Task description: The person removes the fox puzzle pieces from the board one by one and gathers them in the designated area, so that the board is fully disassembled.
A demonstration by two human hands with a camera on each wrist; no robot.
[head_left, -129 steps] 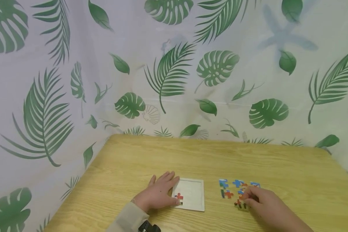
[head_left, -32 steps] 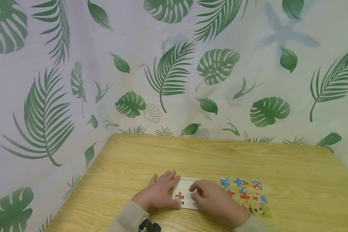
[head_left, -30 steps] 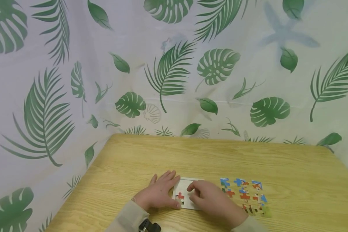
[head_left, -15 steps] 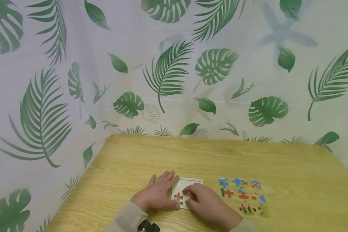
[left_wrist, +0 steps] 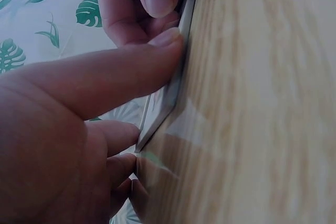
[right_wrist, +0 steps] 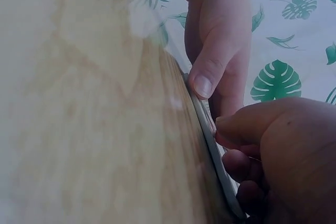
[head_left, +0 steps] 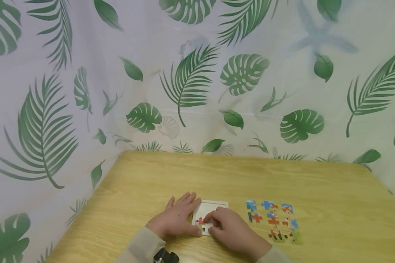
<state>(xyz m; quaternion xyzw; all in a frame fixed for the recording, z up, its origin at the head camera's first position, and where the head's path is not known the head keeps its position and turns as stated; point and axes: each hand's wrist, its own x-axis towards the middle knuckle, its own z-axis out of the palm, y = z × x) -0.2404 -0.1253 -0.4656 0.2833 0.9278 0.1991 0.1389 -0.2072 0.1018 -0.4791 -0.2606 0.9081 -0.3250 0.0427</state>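
A small white puzzle tray (head_left: 224, 203) lies on the table, with a red-and-white puzzle piece (head_left: 200, 221) in its lower left part. My left hand (head_left: 176, 219) rests flat along the tray's left side, fingers spread and straight. In the left wrist view its thumb (left_wrist: 126, 72) presses the tray's near edge. Over the tray, my right hand (head_left: 228, 228) has its thumb and index finger bent close together beside the laid piece. It seems to pinch another puzzle piece, mostly hidden by the fingers; the right wrist view shows the fingertips (right_wrist: 226, 132) down at the tray.
To the right of the tray, several loose puzzle pieces (head_left: 273, 221) in blue, red and green lie spread out in rough rows. The wooden table (head_left: 184, 171) ends at a leaf-printed curtain (head_left: 197, 91). A black device (head_left: 166, 255) sits on the left wrist.
My right hand has gone from the loose pieces over to the tray, then slid left toward the laid piece. My left hand has stayed on the tray's edge.
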